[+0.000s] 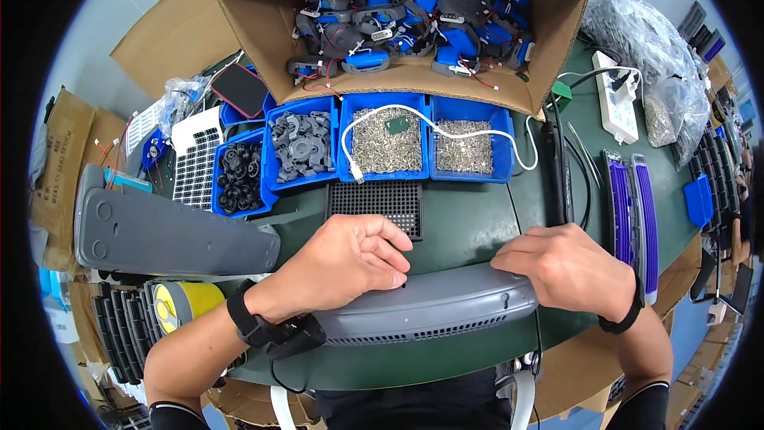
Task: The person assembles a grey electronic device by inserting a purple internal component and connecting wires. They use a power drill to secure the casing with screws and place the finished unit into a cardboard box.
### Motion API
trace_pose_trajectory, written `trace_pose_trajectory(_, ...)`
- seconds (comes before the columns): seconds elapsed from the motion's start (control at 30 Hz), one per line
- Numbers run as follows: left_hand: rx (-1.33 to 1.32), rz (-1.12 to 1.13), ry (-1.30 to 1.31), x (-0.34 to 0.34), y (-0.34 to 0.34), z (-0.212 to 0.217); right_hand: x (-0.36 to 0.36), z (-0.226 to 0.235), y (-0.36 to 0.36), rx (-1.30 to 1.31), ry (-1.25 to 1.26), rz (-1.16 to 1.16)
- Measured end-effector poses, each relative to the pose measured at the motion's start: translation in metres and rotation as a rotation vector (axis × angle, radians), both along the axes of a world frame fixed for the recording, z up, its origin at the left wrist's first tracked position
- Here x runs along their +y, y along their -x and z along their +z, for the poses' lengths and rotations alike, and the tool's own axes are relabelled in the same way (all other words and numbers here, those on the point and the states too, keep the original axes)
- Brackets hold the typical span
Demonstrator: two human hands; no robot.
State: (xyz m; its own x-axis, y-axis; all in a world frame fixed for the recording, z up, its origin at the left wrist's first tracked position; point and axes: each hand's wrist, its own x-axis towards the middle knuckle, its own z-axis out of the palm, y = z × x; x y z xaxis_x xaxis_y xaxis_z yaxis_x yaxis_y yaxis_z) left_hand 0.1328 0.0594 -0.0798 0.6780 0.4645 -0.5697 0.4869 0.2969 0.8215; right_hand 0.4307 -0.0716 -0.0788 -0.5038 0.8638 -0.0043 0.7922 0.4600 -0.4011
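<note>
A long, curved grey plastic housing point(430, 302) with a row of slots along its near side lies at the table's front edge. My left hand point(338, 263) is over its left part, fingers curled inward. Beside the thumb tip shows a small black piece point(403, 284); whether the fingers grip anything is hidden. At the housing's right end, my right hand point(569, 267) has its fingers bent and pressed together on the far edge. Just beyond the housing lies a black perforated tray point(376, 201).
Blue bins hold black parts point(239, 175), grey parts point(301, 146) and small metal screws point(386, 143). Behind them stands a cardboard box point(263, 40) of blue-and-grey wired parts. A larger grey housing point(171, 227) is at left, purple strips point(633, 219) and a power strip point(617, 103) at right.
</note>
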Motion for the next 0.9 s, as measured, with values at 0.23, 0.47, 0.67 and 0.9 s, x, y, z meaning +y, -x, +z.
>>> trace_pose_trajectory(0.23,0.013,-0.066,0.002,0.002,-0.004,-0.002,-0.035,0.002,0.0,0.211,-0.108,-0.289)
trace_pose_trajectory(0.47,-0.2,0.161,0.204,0.003,0.031,0.009,-0.122,-0.041,0.017,0.834,-0.048,-1.075)
trace_pose_trajectory(0.67,-0.251,0.261,0.146,-0.008,0.07,0.013,-0.139,-0.102,0.053,0.655,-0.304,-0.994)
trace_pose_trajectory(0.9,-0.212,0.44,-0.205,-0.02,0.094,0.001,-0.135,-0.11,0.054,0.599,-0.404,-1.011)
